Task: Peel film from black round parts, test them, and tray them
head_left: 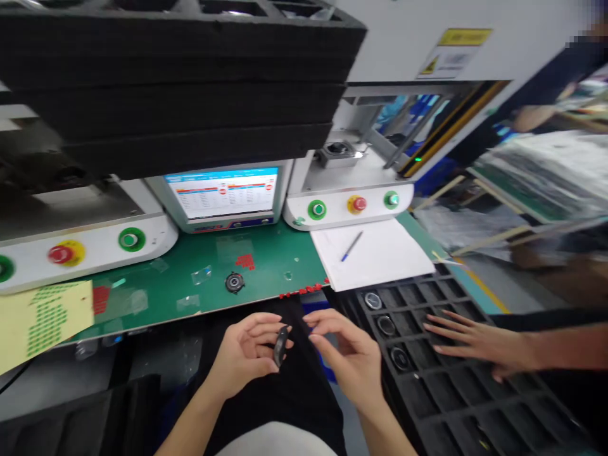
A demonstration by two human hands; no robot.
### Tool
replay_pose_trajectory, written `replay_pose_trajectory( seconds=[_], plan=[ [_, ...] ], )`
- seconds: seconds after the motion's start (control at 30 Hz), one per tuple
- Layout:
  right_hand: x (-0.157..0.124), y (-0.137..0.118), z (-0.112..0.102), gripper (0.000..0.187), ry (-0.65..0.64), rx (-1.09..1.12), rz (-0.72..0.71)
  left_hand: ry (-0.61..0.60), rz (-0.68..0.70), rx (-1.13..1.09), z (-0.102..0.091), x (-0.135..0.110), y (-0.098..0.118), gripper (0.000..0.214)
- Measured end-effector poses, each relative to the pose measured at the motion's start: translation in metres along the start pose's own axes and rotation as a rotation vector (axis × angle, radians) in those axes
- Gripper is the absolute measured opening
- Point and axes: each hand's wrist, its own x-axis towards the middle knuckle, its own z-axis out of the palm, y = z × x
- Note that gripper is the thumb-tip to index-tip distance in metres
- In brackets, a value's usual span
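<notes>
My left hand (251,348) grips a dark round watch case (280,347) by its edge, between thumb and fingers, tilted so its thin side shows. My right hand (349,351) is just to the right of it, apart from the case, with curved fingers and a gap between thumb and fingertips; I see nothing in it. Beyond my hands, a black round watch part (234,282) lies on the green bench top (166,278).
A black compartment tray (441,386) with several round watch cases stands at right; another person's hand (475,339) rests over it. Behind are a screen (223,196), press controls (351,206), white paper (375,259) with a pen (352,246), and stacked black foam trays (190,82) overhead.
</notes>
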Motion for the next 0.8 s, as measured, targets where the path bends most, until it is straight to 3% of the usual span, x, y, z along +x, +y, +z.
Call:
replay_pose_trajectory(
  seconds=[0.23, 0.4, 0.57, 0.67, 0.8],
  plan=[
    [-0.020, 0.016, -0.007, 0.009, 0.066, -0.107, 0.024, 0.109, -0.026, -0.004, 0.011, 0.000, -0.002, 0.057],
    [-0.038, 0.029, -0.026, 0.013, 0.146, -0.165, 0.113, 0.117, -0.038, 0.017, 0.019, 0.003, -0.002, 0.058],
    [-0.055, 0.044, -0.032, 0.017, 0.220, -0.220, 0.217, 0.099, -0.056, 0.014, 0.021, 0.003, -0.004, 0.057],
    [-0.064, 0.068, -0.045, 0.020, 0.361, -0.316, 0.282, 0.116, -0.060, 0.045, 0.016, 0.000, -0.007, 0.057],
    [-0.088, 0.107, -0.093, 0.036, 0.742, -0.517, 0.388, 0.096, -0.131, 0.012, 0.009, 0.009, -0.015, 0.060]
  ],
)
